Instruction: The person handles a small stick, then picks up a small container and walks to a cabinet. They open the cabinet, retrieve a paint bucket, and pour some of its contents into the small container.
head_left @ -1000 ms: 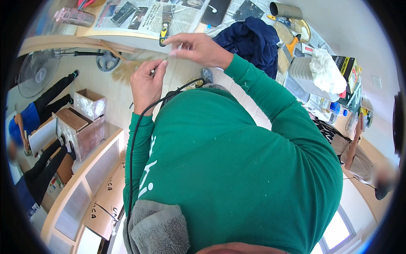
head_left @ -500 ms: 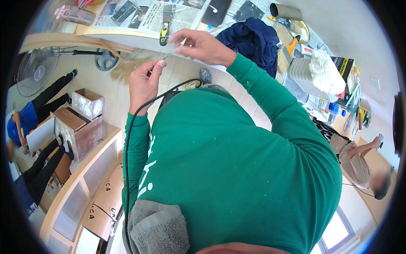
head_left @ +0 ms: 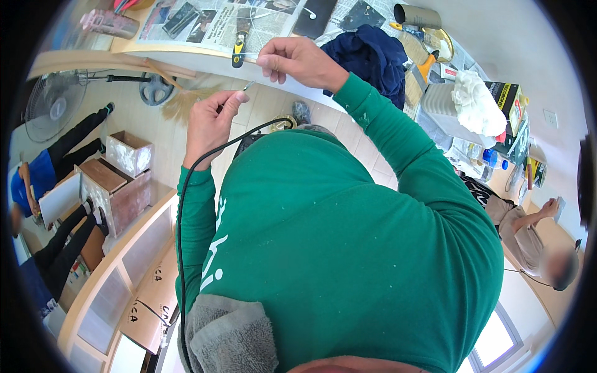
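This looks like a room under renovation used as a makeshift workshop: a tabletop covered with newspaper, a paintbrush, a putty knife, a broom on the wooden floor, and cardboard boxes below.

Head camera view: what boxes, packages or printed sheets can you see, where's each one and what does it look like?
Newspaper sheets: spread on the worktop at top, pale with colour photos.
Black and yellow box: worktop's right end, rectangular.
Brown cartons: lower left under the shelf frame, flat, with dark lettering.
Open boxes: on the floor at left, square, pale and reddish-brown.
No screens visible.
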{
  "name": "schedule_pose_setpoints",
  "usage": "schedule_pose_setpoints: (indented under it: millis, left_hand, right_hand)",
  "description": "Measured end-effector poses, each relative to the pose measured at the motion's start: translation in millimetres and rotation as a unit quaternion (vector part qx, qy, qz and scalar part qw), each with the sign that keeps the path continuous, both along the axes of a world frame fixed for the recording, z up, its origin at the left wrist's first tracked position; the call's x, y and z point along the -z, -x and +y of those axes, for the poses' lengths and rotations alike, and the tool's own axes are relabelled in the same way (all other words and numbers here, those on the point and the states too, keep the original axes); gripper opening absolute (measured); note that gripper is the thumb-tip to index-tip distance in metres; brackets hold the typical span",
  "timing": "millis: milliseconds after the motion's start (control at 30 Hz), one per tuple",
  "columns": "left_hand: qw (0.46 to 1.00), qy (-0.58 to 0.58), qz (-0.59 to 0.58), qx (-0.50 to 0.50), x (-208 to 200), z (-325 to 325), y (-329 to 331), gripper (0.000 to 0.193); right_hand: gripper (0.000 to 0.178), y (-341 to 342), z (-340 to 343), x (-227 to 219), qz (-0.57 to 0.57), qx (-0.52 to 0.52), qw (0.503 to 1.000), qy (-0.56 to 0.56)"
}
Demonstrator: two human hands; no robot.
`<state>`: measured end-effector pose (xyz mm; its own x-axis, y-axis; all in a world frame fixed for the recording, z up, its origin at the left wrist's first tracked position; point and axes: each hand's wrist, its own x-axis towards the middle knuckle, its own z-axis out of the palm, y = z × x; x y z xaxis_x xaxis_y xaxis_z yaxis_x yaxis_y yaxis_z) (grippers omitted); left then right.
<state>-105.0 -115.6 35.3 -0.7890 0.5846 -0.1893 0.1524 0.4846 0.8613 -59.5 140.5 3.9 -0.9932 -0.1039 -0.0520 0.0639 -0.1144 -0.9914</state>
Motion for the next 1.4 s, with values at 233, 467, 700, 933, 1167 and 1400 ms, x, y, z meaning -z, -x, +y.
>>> schedule_pose_setpoints:
  millis: [233, 467, 700, 933, 1167, 1400]
  left_hand:
    - [0.999, 0.028, -0.010, 0.031, -11, 6, -3, 0.033]
    - [0.999, 0.011, -0.046, 0.004, -10, -5, -1, 0.035]
    - [0.997, -0.004, -0.079, 0.023, -13, 4, -6, 0.036]
    - [0.998, -0.011, -0.061, 0.005, -13, 8, -14, 0.037]
    - [0.992, -0.025, -0.120, 0.001, -9, 5, -12, 0.036]
    - [0.985, -0.008, -0.169, 0.019, -12, 4, -10, 0.036]
  right_hand:
    - [0.027, -11, -16, -5, 0.145, -0.079, 0.979, -0.117]
    - [0.025, -11, 9, -7, 0.016, -0.010, 0.989, -0.149]
    - [0.019, -11, -19, -11, 0.227, -0.045, 0.953, -0.197]
    - [0.023, -17, -9, -9, 0.094, -0.053, 0.984, -0.143]
    - [0.024, -20, -3, 0, 0.133, 0.029, 0.968, -0.209]
    - [0.022, -21, -13, -7, 0.318, -0.044, 0.897, -0.304]
